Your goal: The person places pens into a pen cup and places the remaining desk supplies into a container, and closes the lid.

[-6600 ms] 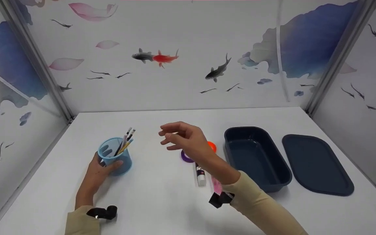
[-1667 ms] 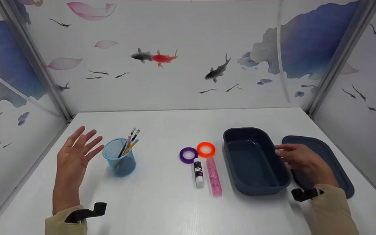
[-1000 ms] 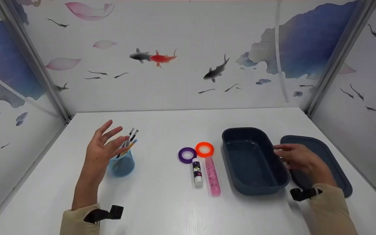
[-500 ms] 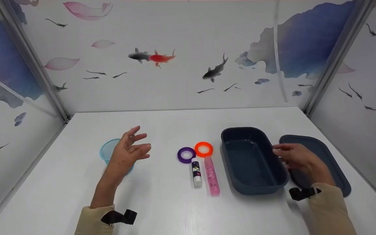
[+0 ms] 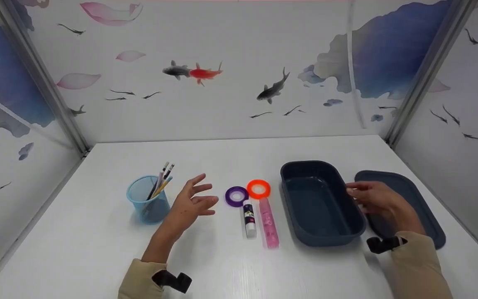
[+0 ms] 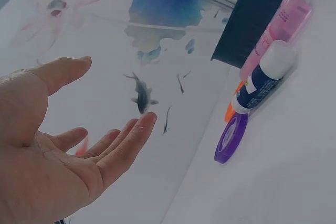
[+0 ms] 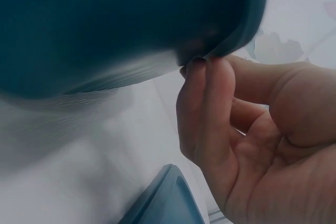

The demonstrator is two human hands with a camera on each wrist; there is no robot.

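Note:
My left hand (image 5: 191, 209) hovers over the table between the pen cup and the small supplies, its fingers loosely spread and holding nothing. To its left stands a light-blue mesh pen cup (image 5: 149, 209) with several pencils (image 5: 160, 182) leaning in it. On its right lie a purple tape roll (image 5: 229, 202), an orange tape roll (image 5: 250, 195), a white-and-black glue stick (image 5: 249, 220) and a pink translucent tube (image 5: 269, 226). My right hand (image 5: 384, 203) grips the right rim of an empty dark-blue plastic box (image 5: 326, 238) with its fingertips; the right wrist view shows them at the box's edge.
A matching dark-blue lid (image 5: 421, 220) lies flat to the right of the box, partly beneath my right hand. White panels (image 5: 230, 112) with painted fish and leaves enclose the white table (image 5: 222, 265) at the back and both sides.
My left hand has let go of the pen cup and, after lifting on its left, has swept right past it. My right hand has moved from mid-table to the box's right rim and stays there.

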